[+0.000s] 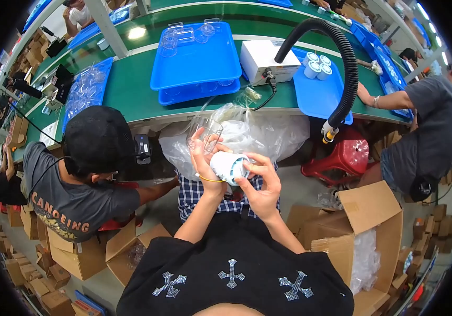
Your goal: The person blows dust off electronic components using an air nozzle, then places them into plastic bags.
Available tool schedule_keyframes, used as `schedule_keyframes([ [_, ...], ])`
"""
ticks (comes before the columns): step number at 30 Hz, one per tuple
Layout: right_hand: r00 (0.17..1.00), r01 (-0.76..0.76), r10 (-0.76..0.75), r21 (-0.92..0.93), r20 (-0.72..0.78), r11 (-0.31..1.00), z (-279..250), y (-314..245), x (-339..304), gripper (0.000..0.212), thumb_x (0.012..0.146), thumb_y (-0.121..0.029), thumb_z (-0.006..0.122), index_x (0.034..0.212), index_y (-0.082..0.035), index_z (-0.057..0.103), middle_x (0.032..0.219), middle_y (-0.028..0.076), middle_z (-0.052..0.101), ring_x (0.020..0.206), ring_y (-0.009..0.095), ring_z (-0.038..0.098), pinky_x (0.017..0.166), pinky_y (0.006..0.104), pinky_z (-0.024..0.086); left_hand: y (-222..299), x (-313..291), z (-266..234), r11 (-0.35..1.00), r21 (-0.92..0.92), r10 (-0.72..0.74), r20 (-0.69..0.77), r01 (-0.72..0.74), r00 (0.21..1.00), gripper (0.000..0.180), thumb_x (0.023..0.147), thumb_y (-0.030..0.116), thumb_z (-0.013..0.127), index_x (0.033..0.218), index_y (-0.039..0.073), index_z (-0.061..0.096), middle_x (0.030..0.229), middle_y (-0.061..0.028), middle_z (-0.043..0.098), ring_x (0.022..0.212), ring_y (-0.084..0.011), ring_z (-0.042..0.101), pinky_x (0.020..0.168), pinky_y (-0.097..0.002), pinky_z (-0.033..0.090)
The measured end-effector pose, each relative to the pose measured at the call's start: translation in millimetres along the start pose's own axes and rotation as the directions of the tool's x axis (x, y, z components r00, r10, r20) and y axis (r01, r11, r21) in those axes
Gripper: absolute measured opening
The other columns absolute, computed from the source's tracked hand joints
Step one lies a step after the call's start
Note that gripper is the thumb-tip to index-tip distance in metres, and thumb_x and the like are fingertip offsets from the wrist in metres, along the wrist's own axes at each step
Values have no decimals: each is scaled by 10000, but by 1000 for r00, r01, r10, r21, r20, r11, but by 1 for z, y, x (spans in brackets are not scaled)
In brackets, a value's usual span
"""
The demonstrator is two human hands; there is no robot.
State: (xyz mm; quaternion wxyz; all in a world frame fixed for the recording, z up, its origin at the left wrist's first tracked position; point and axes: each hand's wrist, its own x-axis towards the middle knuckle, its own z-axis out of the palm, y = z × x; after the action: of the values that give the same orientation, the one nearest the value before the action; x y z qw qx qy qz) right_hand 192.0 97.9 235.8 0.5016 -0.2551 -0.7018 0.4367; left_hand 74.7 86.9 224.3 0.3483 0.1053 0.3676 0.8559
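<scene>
In front of my chest, a white cylinder [223,164] with a pale blue slotted end lies tilted between my hands. My left hand [203,167] is closed round its left side, a thin yellow band at the wrist. A clear plastic cup-like part [206,131] rests against the raised fingers of the same hand; whether they grip it I cannot tell. My right hand [264,185] pinches the blue end with thumb and fingers. Behind them, clear plastic bags [257,134] hang at the bench edge, over a blue-and-white checked cloth [188,192].
On the green bench, stacked blue trays [194,63] carry clear parts. Beside them stand a white box [268,59], a black flexible hose [349,68] and a blue tray [310,95] with several white-and-blue cylinders. Co-workers sit left and right. A red stool [342,152] and open cartons [370,210] flank me.
</scene>
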Motion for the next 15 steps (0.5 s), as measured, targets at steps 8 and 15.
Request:
schedule_keyframes([
  [8, 999, -25, 24, -27, -24, 999, -11, 5, -1, 308, 684, -69, 747, 951, -44, 596, 1097, 119, 573, 771, 151, 561, 624, 246, 456, -21, 1, -5, 999, 32, -32, -1, 32, 999, 470, 894, 343, 380, 1249, 35, 368, 972, -157, 511, 711, -173, 547, 642, -289, 480],
  [15, 995, -104, 103, 14, 8, 995, -13, 20, -8, 258, 729, -43, 713, 955, -25, 589, 1122, 119, 555, 660, 73, 513, 595, 196, 439, -41, 11, -31, 981, 149, 112, 71, -122, 991, 445, 919, 328, 391, 1252, 37, 343, 1181, -131, 421, 747, -166, 516, 591, -260, 485],
])
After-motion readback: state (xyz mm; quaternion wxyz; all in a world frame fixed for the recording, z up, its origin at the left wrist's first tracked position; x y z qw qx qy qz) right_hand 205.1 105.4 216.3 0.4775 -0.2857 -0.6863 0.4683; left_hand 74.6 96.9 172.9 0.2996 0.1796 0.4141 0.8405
